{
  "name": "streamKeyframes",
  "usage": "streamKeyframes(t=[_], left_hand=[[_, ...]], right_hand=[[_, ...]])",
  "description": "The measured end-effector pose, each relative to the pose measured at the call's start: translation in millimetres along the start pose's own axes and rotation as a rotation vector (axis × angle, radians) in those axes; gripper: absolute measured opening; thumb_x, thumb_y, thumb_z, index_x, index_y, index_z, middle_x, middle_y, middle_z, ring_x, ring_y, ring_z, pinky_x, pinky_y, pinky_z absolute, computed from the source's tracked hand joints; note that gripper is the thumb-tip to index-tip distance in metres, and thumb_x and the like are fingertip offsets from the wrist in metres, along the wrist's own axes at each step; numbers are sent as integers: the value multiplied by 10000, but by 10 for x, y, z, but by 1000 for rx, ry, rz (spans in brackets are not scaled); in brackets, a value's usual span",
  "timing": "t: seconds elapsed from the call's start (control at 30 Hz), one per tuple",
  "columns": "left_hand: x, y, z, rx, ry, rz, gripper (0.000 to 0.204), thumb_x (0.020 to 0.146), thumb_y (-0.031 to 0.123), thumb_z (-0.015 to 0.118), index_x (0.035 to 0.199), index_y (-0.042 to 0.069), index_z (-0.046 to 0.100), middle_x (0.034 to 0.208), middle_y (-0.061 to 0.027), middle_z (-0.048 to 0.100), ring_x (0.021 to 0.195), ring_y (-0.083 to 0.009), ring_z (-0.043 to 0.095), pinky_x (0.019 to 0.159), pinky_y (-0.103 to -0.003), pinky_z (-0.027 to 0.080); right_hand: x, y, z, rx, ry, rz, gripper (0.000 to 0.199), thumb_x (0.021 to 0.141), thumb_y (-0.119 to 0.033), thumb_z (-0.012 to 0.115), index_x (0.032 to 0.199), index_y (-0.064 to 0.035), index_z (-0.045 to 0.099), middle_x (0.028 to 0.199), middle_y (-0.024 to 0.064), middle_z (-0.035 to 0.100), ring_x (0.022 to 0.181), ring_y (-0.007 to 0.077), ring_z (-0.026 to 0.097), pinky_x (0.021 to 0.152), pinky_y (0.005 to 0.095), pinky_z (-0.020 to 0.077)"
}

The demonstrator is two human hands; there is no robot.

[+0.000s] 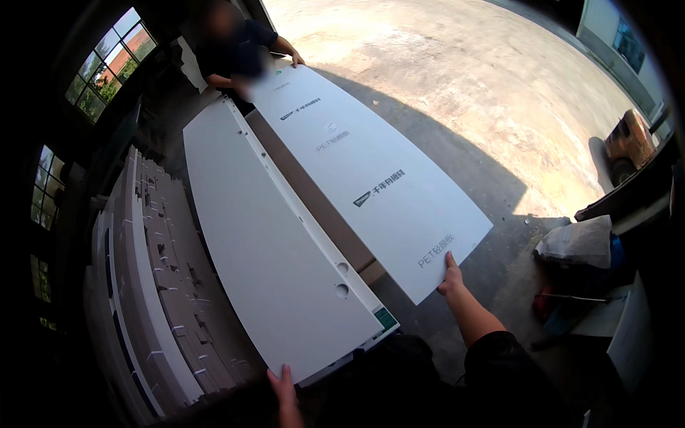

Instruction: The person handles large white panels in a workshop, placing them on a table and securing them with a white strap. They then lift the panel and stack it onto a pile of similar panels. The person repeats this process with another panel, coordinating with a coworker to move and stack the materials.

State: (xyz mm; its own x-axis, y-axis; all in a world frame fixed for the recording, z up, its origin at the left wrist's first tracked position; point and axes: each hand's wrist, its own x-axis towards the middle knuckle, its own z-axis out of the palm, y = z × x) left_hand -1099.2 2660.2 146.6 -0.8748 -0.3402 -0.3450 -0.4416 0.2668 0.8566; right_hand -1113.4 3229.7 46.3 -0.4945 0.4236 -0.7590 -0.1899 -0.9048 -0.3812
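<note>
My right hand (452, 277) grips the near end of a long white board (399, 207) with dark printing, its thumb lying on top and the other fingers hidden beneath. A co-worker's hand (296, 60) holds the far end of that same board. To its left, a plain white panel (267, 235) lies lengthwise over another white panel, whose side strip (314, 235) shows round holes and a green label. My left hand (283, 385) is closed on the plain panel's near left corner, with part of the fingers out of sight under the edge.
Stacked long boards (171, 285) stand along the left. Brown cardboard (307, 182) shows between the two white boards. The co-worker (242, 43) stands at the far end. At right are a white sack (578, 242), a leaning pale board (631, 328) and an orange machine (629, 143).
</note>
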Motion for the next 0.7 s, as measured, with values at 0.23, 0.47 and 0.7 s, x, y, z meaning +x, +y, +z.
streamKeyframes(t=[0.23, 0.47, 0.7], left_hand=[[-194, 164, 22, -4, 37, -104, 571, 1015, 287, 595, 1461, 8, 374, 1390, -156, 539, 1250, -272, 530, 1067, -394, 409], [-119, 40, -143, -9, -62, -159, 574, 1036, 385, 535, 1440, 1, 397, 1373, -147, 543, 1243, -269, 532, 1058, -395, 414], [-58, 54, -245, -267, -174, -332, 591, 1030, 462, 503, 1447, 58, 394, 1351, -130, 549, 1223, -289, 555, 989, -480, 480]], right_hand=[[394, 363, -187, -46, 65, 56, 529, 987, -455, 596, 1362, -85, 547, 1382, 94, 593, 1270, 311, 544, 1105, 504, 409], [589, 496, -347, -150, 85, 27, 563, 974, -462, 617, 1357, -60, 528, 1338, 105, 608, 1207, 309, 586, 1037, 499, 467], [415, 378, -397, -605, 92, 98, 468, 986, -442, 608, 1268, -71, 560, 1218, 113, 626, 1097, 292, 626, 948, 507, 521]])
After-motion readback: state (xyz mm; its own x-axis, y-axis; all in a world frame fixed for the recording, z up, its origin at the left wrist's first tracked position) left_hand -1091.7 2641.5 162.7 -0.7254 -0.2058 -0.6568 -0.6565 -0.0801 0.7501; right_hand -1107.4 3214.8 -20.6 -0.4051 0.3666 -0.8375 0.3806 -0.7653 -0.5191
